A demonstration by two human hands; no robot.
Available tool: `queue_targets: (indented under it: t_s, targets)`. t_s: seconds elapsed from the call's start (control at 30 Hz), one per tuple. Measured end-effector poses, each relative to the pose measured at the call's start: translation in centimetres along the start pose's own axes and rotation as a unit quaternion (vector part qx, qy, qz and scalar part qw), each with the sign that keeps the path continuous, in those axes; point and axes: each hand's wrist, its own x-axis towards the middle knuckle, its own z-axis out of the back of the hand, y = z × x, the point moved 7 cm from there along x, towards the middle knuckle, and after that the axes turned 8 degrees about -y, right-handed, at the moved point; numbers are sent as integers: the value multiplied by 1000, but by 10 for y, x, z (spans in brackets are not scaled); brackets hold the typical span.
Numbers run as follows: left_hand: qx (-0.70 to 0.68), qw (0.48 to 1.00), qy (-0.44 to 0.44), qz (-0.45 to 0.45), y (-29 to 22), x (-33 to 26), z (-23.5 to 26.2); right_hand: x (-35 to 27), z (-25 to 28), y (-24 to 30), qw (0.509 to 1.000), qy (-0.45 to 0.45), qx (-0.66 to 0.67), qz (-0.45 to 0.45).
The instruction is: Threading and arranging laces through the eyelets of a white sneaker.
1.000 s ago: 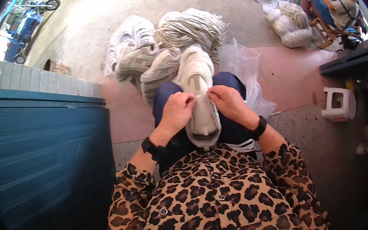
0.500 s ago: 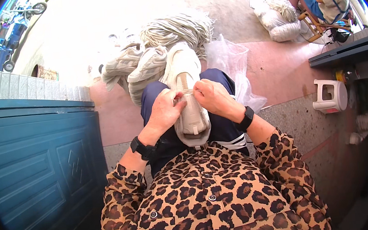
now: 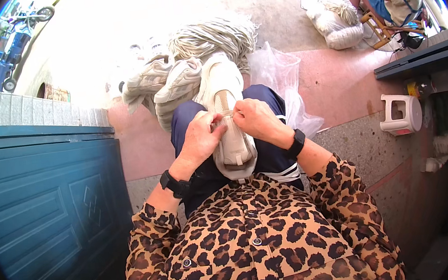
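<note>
A pale beige-white sneaker (image 3: 237, 147) rests between my knees, its heel towards me and its toe pointing away. Across its tongue runs a short stretch of pale shoelace (image 3: 227, 113). My left hand (image 3: 200, 136) is closed at the left eyelet edge, thumb and forefinger pinched on the lace. On the opposite edge my right hand (image 3: 257, 119) is closed too, fingertips pinching the lace; its palm side is hidden. Beyond my knees lie several similar sneakers (image 3: 178, 84) in a heap, with a big bundle of pale laces (image 3: 215, 37) behind them.
Right of my knees sits a clear plastic bag (image 3: 277, 70). A white stool (image 3: 400, 114) stands farther right. A blue panelled door (image 3: 48, 198) is close on my left. At the far right a person (image 3: 399, 4) sits on a chair by a stuffed white sack (image 3: 336, 30).
Both hands stay at the same place on the sneaker, with only a slight shift of the right hand to the left. The whole view has moved a little.
</note>
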Motion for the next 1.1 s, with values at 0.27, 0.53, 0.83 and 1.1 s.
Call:
queue_targets:
  t_s: [0.27,0.53,0.83,1.1]
  targets:
    - [-11,1000,12,7,1,3,1,-4,4,-6,996,-43,77,8]
    - [-25,1000,4,-11,1,10,1,8,1,-11,990,-19,133,-46]
    - [81,992,13,-92,-10,14,-9,-7,1,10,995,-72,58,47]
    - [103,977,174,-70,-1,26,-24,-11,2,15,990,-46,114,76]
